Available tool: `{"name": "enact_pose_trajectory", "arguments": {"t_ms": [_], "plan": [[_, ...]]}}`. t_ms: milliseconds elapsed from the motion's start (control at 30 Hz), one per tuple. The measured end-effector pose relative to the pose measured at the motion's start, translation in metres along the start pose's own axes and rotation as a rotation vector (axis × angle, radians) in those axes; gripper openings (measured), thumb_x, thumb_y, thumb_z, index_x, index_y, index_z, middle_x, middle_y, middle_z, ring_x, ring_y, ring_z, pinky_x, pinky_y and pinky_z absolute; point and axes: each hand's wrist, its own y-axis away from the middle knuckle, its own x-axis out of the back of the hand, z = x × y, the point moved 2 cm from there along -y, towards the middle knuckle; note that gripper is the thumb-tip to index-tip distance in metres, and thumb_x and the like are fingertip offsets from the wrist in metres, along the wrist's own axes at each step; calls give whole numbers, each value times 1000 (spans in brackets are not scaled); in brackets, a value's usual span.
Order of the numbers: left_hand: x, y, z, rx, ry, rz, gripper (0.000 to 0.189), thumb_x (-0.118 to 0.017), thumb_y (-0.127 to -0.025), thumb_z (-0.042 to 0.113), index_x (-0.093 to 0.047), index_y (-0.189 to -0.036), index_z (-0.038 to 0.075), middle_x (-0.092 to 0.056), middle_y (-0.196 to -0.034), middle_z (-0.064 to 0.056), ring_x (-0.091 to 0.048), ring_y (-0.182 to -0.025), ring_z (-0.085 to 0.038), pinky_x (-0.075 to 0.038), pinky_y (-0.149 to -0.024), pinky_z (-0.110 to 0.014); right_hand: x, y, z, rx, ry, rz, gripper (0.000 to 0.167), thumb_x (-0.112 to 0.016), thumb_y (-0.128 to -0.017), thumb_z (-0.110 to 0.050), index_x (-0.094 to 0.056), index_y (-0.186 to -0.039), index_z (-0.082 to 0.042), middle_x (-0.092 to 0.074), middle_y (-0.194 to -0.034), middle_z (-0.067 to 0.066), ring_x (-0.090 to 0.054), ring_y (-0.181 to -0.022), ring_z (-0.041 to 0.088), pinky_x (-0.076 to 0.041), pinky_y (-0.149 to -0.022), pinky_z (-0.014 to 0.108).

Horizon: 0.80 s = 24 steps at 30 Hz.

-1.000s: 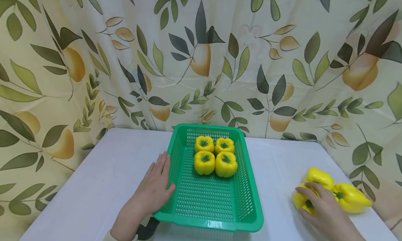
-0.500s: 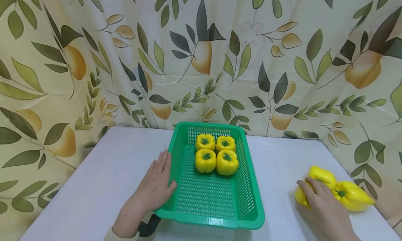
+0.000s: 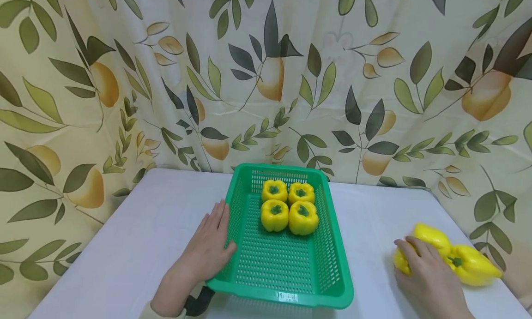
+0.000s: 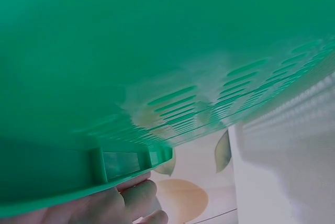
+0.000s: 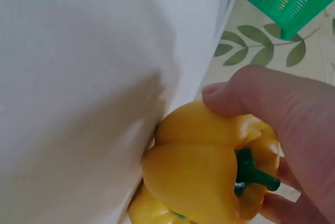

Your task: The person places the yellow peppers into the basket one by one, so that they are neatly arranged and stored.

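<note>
My right hand [image 3: 430, 277] grips a yellow bell pepper [image 3: 401, 262] at the right of the table; in the head view the hand covers most of it. The right wrist view shows the thumb on one side of this bell pepper [image 5: 193, 166], fingertips on the other, and its green stem facing the palm. Two more yellow bell peppers lie right beside it, one behind [image 3: 432, 238] and one to the right [image 3: 474, 265]. With fingers straight, my left hand [image 3: 205, 245] rests along the left rim of a green plastic basket [image 3: 257, 292].
Several yellow bell peppers [image 3: 275, 215] stand stem up in two rows in the basket's far part. Bare perforated floor [image 3: 274, 263] shows in its near part. The white table [image 3: 370, 217] meets a leaf-and-fruit patterned curtain [image 3: 316, 88] at the back and sides.
The right hand has settled further over the near bell pepper, so its stem is now covered in the head view. The left hand and basket keep their places; the head view shifts slightly.
</note>
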Motion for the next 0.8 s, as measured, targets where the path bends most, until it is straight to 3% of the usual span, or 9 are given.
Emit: {"name": "enact_pose_trajectory", "arguments": {"t_ms": [267, 533, 667, 800], "plan": [[0, 0, 1, -6, 6, 21, 76, -51, -96, 21, -14, -156, -4, -4, -167, -16, -7, -155, -32, -16, -124, -53, 2, -7, 0, -81, -88, -105, 66, -82, -67, -13, -60, -130, -8, -33, -134, 37, -42, -104, 54, -47, -74, 70], [-1, 0, 0, -7, -1, 25, 75, -51, -95, 20, -14, -156, -4, -5, -167, -17, -9, -155, -33, -17, -124, -53, 10, -15, 6, -55, -139, -84, 73, -82, -71, -18, -51, -135, -1, -46, -123, 37, -52, -100, 51, -49, -76, 68], [0, 1, 0, -7, 6, 22, 76, -52, -95, 20, -14, -156, -4, -5, -167, -17, -9, -155, -33, -16, -124, -53, 14, -20, 10, -91, -139, -153, 73, -80, -76, -27, -47, -130, 8, -49, -120, 40, -56, -98, 48, -49, -77, 66], [0, 1, 0, -6, 15, 22, 75, -52, -95, 20, -15, -156, -4, -4, -167, -17, -8, -155, -33, -16, -124, -54, 17, -25, 12, -122, -127, -227, 72, -76, -78, -34, -47, -128, 9, -52, -120, 39, -56, -97, 45, -49, -77, 64]]}}
